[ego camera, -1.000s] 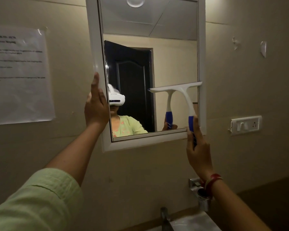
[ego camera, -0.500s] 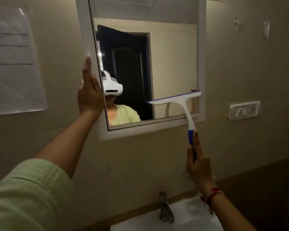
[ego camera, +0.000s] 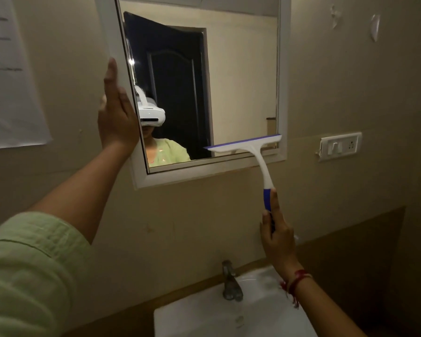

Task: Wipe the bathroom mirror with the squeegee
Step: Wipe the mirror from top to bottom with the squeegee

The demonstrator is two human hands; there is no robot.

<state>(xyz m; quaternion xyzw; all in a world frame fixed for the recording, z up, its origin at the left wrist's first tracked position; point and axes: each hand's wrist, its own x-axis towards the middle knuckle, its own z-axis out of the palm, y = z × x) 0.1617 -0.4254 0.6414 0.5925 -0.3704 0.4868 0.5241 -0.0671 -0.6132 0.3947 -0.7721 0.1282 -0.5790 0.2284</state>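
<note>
Squeegee (ego camera: 258, 161) in the right hand (ego camera: 276, 235): the fingers wrap the lower end of its blue grip (ego camera: 267, 199), with one finger laid up along it. Above the hand, the white neck leans up and to the left to the crossbar. The blue-edged blade (ego camera: 243, 142) lies across the bottom right corner of the mirror (ego camera: 241, 81), just above the lower rail of the white frame (ego camera: 204, 170). Whether the rubber touches the glass cannot be told.

The tool looks light and stiff, moulded plastic with only the rubber strip likely to give. The blue grip is the natural place to take it, since a hold nearer the neck would lose leverage. Smooth plastic may turn slippery if wet, and the glass is the fragile party, so firm, even pressure should do.

Higher and well to the left, the left hand (ego camera: 116, 117) lies flat with straight fingers against the frame's left edge, apparently steadying it. Below the right hand are a tap (ego camera: 231, 283) and a white sink (ego camera: 204, 319), and up to its right is a switch plate (ego camera: 339, 145).
</note>
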